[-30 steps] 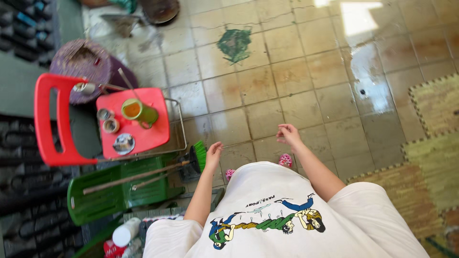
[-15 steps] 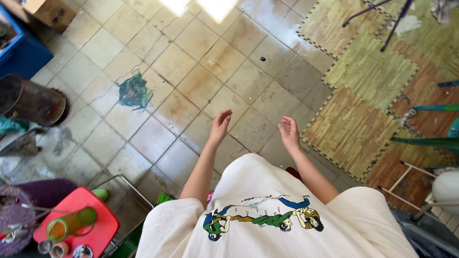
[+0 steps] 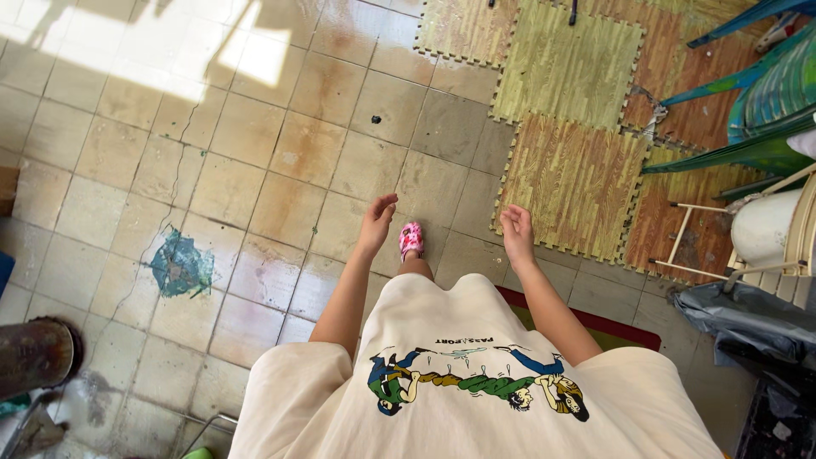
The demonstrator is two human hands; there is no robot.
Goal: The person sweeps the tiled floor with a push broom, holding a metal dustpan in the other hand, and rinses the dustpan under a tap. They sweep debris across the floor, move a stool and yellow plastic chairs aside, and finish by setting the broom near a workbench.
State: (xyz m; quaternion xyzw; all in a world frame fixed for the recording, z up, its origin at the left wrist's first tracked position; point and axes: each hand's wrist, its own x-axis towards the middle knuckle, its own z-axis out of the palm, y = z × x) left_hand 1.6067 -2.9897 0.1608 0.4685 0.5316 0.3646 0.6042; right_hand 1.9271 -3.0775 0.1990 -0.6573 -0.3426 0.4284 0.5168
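Beige tiles point(image 3: 280, 170) lie under me. Both hands hang empty, fingers loosely spread: my left hand point(image 3: 377, 223) just beside my pink shoe point(image 3: 411, 240), my right hand point(image 3: 517, 231) over the foam mat's point(image 3: 571, 183) edge.

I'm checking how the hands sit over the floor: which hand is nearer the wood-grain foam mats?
Right. The right hand hangs empty at the foam mats' near edge; the left hand hangs empty over bare tile, beyond the pink shoe.

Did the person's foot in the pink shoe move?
Yes. The pink shoe has stepped away from the green floor patch, toward the wood-look mats.
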